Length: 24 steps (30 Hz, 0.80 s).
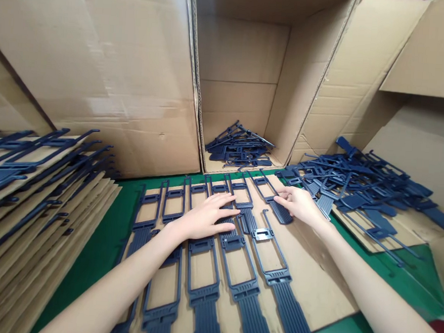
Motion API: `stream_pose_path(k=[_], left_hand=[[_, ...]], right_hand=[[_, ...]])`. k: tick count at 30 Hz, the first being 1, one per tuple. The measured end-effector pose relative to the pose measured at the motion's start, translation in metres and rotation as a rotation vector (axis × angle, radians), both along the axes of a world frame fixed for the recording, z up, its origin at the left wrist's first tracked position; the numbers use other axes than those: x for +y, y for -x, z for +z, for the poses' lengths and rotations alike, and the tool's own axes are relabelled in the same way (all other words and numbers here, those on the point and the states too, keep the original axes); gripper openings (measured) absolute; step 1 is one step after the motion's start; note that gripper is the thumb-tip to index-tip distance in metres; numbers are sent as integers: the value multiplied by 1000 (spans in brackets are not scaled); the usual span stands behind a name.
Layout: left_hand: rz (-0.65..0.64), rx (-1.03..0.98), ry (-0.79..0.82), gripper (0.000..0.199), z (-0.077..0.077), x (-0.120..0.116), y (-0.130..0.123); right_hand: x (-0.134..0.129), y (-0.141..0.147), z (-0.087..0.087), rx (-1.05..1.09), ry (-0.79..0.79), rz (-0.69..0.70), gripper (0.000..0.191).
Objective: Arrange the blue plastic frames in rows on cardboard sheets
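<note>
Dark blue plastic frame pieces (248,259), each with an open rectangle and a ribbed flat tail, lie in two rows on a cardboard sheet (313,279). My left hand (211,216) rests palm down over the middle of the rows, fingers spread, covering parts of several pieces. At the right end of the far row, my right hand (299,205) pinches the edge of one frame piece (281,210) by its ribbed tail, thumb and fingers together. That piece lies at a slant on the sheet. Its hooked end points away from me.
Layered cardboard sheets (62,216) with similar blue pieces are stacked at the left. A loose heap (358,181) lies at the right; a smaller pile (242,147) sits inside an open cardboard box (244,61). The table (85,273) is green.
</note>
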<state>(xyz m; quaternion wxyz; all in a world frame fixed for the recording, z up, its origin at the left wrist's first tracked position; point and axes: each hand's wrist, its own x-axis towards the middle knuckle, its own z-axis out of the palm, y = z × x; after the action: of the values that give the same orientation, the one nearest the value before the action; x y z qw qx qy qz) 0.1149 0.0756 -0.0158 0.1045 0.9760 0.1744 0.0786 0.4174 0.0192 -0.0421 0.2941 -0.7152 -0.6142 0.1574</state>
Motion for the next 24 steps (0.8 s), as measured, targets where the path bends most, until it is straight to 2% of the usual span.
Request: stream_pose_path(k=[6,12,24], left_hand=[[-14,-7,-25,46,1,0,-1],[-16,0,-46,47,-1,1,0],[-19,-14,-46,44,-1,0,0]], right_hand=[[4,0,-4,-64,-35,29,23],[3,-2,-7,-49,-7,44,31],[3,0,-8,-66,13,72,35]])
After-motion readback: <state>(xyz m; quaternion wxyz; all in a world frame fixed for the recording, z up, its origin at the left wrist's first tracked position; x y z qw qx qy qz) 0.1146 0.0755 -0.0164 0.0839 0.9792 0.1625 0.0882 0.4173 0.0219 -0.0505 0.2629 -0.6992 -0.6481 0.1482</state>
